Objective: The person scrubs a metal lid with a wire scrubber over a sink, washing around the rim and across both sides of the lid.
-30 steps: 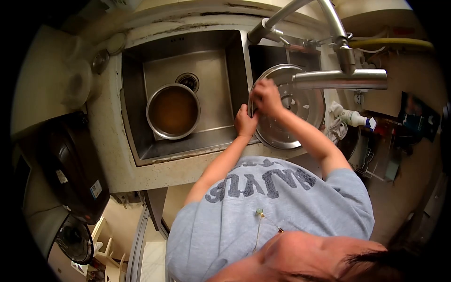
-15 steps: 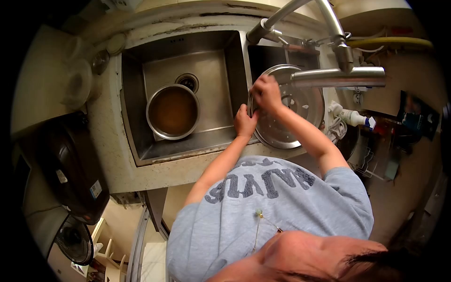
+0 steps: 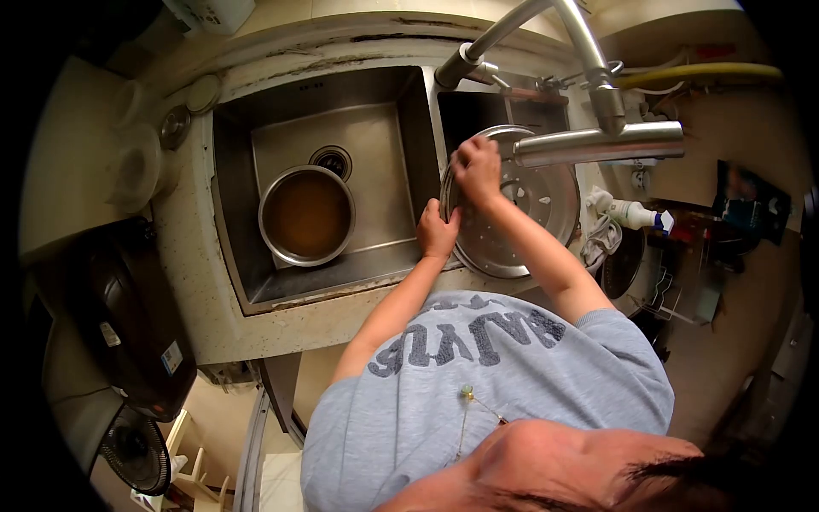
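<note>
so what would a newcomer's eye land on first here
Probably the steel faucet, looming large at upper right. Next, the metal pot of brownish liquid in the large left basin. Then the left hand and right hand at the left edge of wide round metal cookware over the right basin.

Surface: speckled, pale (image 3: pixel 230 328), with dark stains along its back edge
Left side: a dark, rounded bin-like unit (image 3: pixel 136 299) bearing pale labels
Lower left: a round black fan (image 3: pixel 136 450) near pale shelving (image 3: pixel 198 485); a metal frame (image 3: pixel 252 435) runs beside the shelving
Upper right: a yellow hose (image 3: pixel 699 73) stretching sideways
Right side: a wire rack (image 3: pixel 667 299), partly in shadow
Light: warm and uneven, brighter on the surface, dim toward the sides
</note>
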A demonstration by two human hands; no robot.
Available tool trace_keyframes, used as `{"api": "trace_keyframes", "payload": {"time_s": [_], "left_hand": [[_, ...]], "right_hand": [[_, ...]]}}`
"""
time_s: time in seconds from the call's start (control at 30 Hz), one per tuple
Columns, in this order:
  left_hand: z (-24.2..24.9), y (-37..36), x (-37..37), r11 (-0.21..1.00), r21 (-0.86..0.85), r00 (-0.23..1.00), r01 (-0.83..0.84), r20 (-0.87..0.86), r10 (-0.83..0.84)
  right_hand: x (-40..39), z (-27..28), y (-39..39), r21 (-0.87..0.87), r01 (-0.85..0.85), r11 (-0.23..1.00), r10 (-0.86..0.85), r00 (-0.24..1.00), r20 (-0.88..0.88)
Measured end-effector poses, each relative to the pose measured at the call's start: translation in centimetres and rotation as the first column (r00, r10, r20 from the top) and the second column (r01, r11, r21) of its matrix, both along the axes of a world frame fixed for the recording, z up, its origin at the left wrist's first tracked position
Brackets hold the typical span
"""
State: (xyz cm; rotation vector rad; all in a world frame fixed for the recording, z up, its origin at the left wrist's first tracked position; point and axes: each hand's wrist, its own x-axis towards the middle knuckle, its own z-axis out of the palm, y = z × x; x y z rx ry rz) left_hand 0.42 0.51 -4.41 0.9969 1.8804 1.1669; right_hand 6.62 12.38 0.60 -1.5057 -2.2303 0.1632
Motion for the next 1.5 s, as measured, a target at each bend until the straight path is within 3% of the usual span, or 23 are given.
{"api": "trace_keyframes", "payload": {"time_s": [0.1, 0.2, 0.27, 0.37, 0.4, 0.5, 0.53, 0.6, 0.73, 0.83, 0.87, 0.9, 0.93, 1.0, 1.07, 1.13, 1.17, 1.2, 1.23, 1.27, 1.37, 1.47, 1.5], "left_hand": [[0.1, 0.1, -0.1, 1.0, 0.014, 1.0, -0.007, -0.002, 0.007], [0.4, 0.2, -0.2, 1.0, -0.016, 1.0, 0.011, 0.002, -0.011], [0.4, 0.0, -0.4, 0.998, -0.047, 0.999, 0.037, 0.006, -0.037], [0.1, 0.1, -0.2, 0.999, -0.035, 0.999, 0.041, 0.026, -0.04], [0.0, 0.1, -0.1, 1.0, -0.009, 0.999, 0.023, 0.035, -0.022], [0.4, 0.0, -0.1, 1.0, -0.003, 1.0, 0.002, -0.012, -0.002], [0.4, 0.1, -0.2, 1.0, 0.011, 1.0, -0.021, -0.003, 0.021], [0.5, 0.2, -0.4, 1.0, -0.005, 0.999, -0.012, 0.029, 0.013], [1.6, 0.2, -1.5, 0.997, -0.057, 0.993, 0.046, 0.115, -0.039], [3.0, 0.4, -1.7, 0.996, 0.03, 0.967, 0.08, 0.24, -0.085], [3.5, 0.4, -1.8, 0.991, 0.099, 0.939, 0.087, 0.324, -0.115], [3.9, 0.3, -1.9, 0.984, 0.041, 0.912, 0.171, 0.371, -0.174], [4.2, 0.4, -1.7, 0.982, 0.039, 0.913, 0.183, 0.363, -0.184], [5.0, 0.8, -1.0, 0.982, 0.149, 0.671, 0.117, 0.716, -0.189], [6.9, 1.2, -1.3, 0.969, 0.122, 0.614, 0.216, 0.754, -0.232], [8.3, 1.4, -1.0, 0.977, 0.132, 0.421, 0.168, 0.886, -0.193], [8.6, 1.4, -0.8, 0.975, 0.136, 0.425, 0.178, 0.883, -0.201], [8.8, 1.4, -0.7, 0.973, 0.163, 0.426, 0.163, 0.878, -0.218], [9.0, 1.3, -0.6, 0.971, 0.19, 0.428, 0.145, 0.873, -0.235], [9.0, 1.1, -0.4, 0.969, 0.195, 0.433, 0.152, 0.868, -0.242], [7.5, 0.6, 0.4, 0.933, 0.263, 0.676, 0.246, 0.644, -0.359], [7.2, -0.4, 1.0, 0.937, 0.294, 0.678, 0.191, 0.65, -0.342], [7.6, -0.5, 1.0, 0.932, 0.323, 0.64, 0.167, 0.684, -0.351]], "right_hand": [[0.2, 0.9, -1.5, -0.121, -0.179, 0.976, 0.181, 0.984, 0.006], [2.5, -0.7, 4.1, 0.062, 0.145, 0.987, -0.148, 0.988, 0.041], [2.6, -1.3, 4.4, 0.047, 0.254, 0.966, -0.256, 0.966, 0.039], [0.6, 0.5, 0.0, -0.074, -0.115, 0.991, 0.12, 0.991, 0.066], [0.7, 0.3, -0.5, -0.028, -0.227, 0.974, 0.227, 0.973, 0.026], [3.2, -0.4, 4.2, 0.063, 0.057, 0.996, -0.062, 0.995, 0.074], [3.9, 0.0, 5.2, -0.034, 0.232, 0.972, -0.235, 0.959, -0.16], [5.9, 0.4, 6.0, -0.075, 0.28, 0.957, -0.289, 0.895, -0.341], [8.3, -0.6, 2.1, -0.249, 0.14, 0.958, -0.239, 0.871, -0.43], [6.4, 1.8, -2.8, -0.342, 0.013, 0.94, -0.134, 0.934, -0.331], [6.1, 1.6, -3.6, -0.538, 0.037, 0.842, -0.385, 0.74, -0.552], [5.9, 1.6, -4.2, -0.703, -0.02, 0.711, -0.622, 0.446, -0.643], [5.8, 1.8, -4.5, -0.703, -0.018, 0.711, -0.628, 0.433, -0.647], [5.8, 2.9, -4.7, -0.691, -0.195, 0.696, -0.683, 0.115, -0.721], [5.5, 5.4, -4.9, -0.675, -0.296, 0.676, -0.691, 0.063, -0.72], [5.1, 7.5, -5.4, -0.653, -0.37, 0.66, -0.625, 0.213, -0.751], [5.5, 7.6, -5.7, -0.655, -0.326, 0.681, -0.555, 0.354, -0.753], [5.4, 8.3, -6.0, -0.648, -0.326, 0.688, -0.553, 0.344, -0.759], [5.1, 9.6, -6.3, -0.612, -0.176, 0.771, -0.351, 0.684, -0.639], [4.8, 10.3, -6.7, -0.508, -0.062, 0.859, -0.15, 0.918, -0.366], [4.1, 9.4, -6.3, -0.403, -0.005, 0.915, -0.12, 0.952, -0.283], [4.2, 6.5, -3.7, -0.2, 0.238, 0.951, -0.253, 0.966, -0.056], [5.0, 5.1, -2.1, -0.294, 0.221, 0.93, -0.285, 0.939, -0.195]]}}
